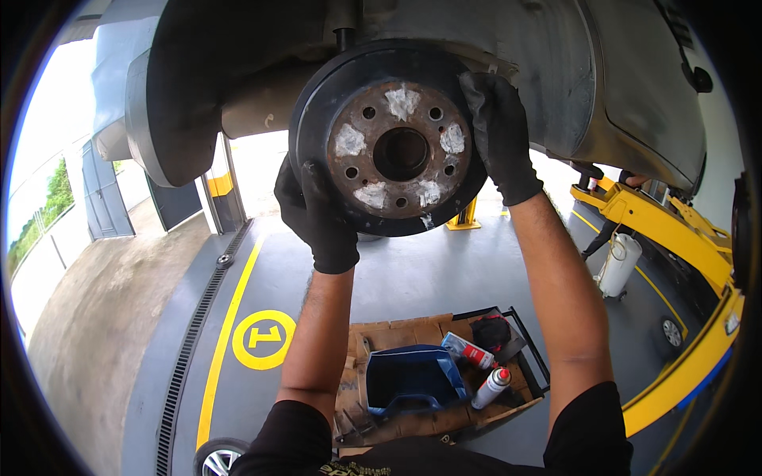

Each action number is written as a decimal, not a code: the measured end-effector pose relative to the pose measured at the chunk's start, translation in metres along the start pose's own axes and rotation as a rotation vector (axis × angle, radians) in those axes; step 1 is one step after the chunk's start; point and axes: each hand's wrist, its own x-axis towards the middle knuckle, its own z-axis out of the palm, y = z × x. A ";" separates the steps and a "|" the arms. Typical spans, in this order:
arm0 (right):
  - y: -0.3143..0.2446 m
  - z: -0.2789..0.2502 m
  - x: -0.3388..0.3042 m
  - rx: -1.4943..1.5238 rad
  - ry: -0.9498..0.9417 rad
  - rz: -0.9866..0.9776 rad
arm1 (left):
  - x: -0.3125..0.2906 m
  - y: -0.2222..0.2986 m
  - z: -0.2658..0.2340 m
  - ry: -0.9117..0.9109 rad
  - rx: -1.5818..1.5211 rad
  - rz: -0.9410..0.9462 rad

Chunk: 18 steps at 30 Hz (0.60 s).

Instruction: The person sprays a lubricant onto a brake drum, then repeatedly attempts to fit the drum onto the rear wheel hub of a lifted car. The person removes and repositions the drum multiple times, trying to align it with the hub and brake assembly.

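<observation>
A black brake drum point(401, 159) with a rusty face fills the upper middle, in front of a raised car's wheel arch point(270, 83). White paste smears its face between the bolt holes, and a round bore opens at its centre. My left hand point(317, 214), in a black glove, grips the drum's lower left rim. At the upper right rim, my right hand point(502, 135), gloved alike, is closed on the edge. Whether the drum touches the hub behind it is hidden.
Below stands a cardboard-covered cart point(429, 333) bearing a blue tub point(413, 377), a spray can point(492, 387) and a red-and-white tube point(476, 355). A yellow lift arm point(675, 238) curves along the right, near a white tank point(617, 266). A floor drain grate point(190, 341) runs at left.
</observation>
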 end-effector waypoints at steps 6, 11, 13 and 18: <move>0.027 0.013 0.011 0.000 0.027 -0.147 | -0.016 -0.036 -0.001 0.105 0.048 0.004; 0.047 0.010 0.014 0.022 -0.092 -0.102 | -0.014 -0.046 -0.003 0.108 0.114 0.008; 0.055 0.012 0.009 -0.014 -0.038 -0.068 | -0.008 -0.048 -0.005 0.065 0.162 0.049; 0.060 0.022 -0.003 0.107 0.068 -0.018 | 0.006 -0.047 -0.010 0.013 0.306 0.123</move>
